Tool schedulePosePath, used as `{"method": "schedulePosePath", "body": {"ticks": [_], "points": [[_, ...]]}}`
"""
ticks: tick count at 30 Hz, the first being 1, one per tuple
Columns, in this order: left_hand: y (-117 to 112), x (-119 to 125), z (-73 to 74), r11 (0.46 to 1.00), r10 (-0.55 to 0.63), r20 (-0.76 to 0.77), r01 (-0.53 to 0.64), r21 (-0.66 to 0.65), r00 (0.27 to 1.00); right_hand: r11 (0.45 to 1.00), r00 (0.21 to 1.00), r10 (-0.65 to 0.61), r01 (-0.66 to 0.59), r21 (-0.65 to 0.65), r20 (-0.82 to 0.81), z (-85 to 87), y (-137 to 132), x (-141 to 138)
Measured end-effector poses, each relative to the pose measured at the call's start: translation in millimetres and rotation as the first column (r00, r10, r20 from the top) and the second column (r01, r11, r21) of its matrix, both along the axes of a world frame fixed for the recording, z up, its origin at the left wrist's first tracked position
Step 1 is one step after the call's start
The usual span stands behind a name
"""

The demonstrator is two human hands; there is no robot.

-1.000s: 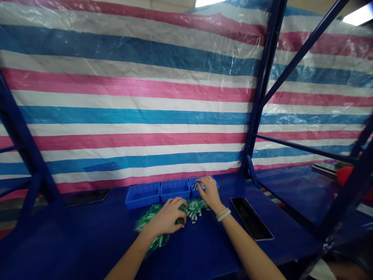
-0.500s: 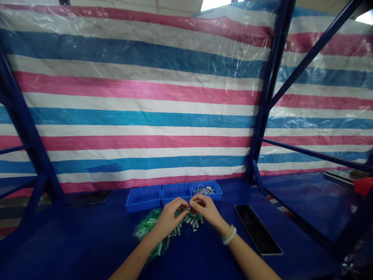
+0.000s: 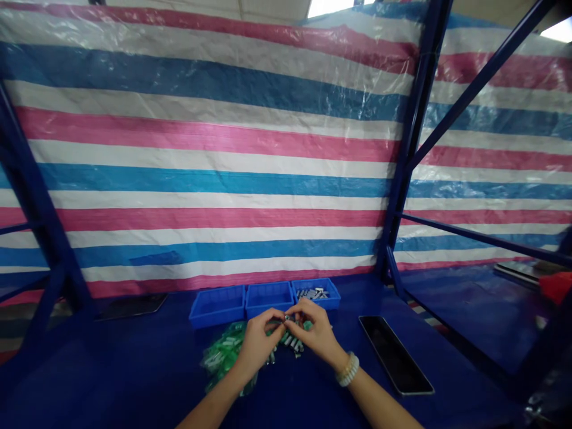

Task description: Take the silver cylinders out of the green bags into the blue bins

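Small part [image 3: 286, 317] pinched between closed fingertips of left hand [image 3: 257, 339] and right hand [image 3: 319, 336], held above bench [image 3: 134, 369]; two-handed pinch likely called for by part's tiny size. Green bag [image 3: 223, 351] and loose pieces [image 3: 292, 344] spread beneath, presumably kept within reach. Phone [image 3: 397, 356] laid right, apart from pile. Beyond: three bins [image 3: 214, 319] lined up, pieces contained in right one. Bench backed by striped sheet [image 3: 223, 217], apparently hung as screen.

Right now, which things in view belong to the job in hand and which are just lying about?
Apparently in the job:
small shiny piece, pinched by left hand and right hand
loose metal pieces
green plastic
three blue trays

Apparently just lying about:
black-screened device, right
dark flat object, left
red object, far right
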State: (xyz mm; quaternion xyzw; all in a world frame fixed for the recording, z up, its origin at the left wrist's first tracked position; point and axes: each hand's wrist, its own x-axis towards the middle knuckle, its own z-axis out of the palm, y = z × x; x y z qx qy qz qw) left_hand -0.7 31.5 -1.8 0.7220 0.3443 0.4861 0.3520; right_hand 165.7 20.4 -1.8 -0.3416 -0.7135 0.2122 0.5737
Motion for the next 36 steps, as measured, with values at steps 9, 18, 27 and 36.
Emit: {"method": "schedulePosePath", "body": {"ticks": [9, 18, 27, 36], "points": [[-5, 2, 1.9, 0.998, 0.063, 0.219, -0.056, -0.037, 0.974, 0.991, 0.984, 0.065, -0.083, -0.104, -0.166, -5.9, 7, 1], [-5, -3, 6.8, 0.959, -0.015, 0.075, -0.007, 0.285, 0.997, 0.989, 0.969, 0.096, -0.119, -0.089, -0.226, -8.5, 26, 16], [15, -30, 26.2, 0.957, -0.044, -0.359, 0.142, 0.251, 0.932, 0.865, 0.832, -0.493, 0.435, 0.251, 0.254, -16.1, 54, 62], [5, -39, 23.0, 0.944, -0.075, -0.820, 0.304, 0.125, 0.567, 0.899, 0.864, -0.414, 0.340, 0.275, 0.287, -16.2, 39, 41]]}}
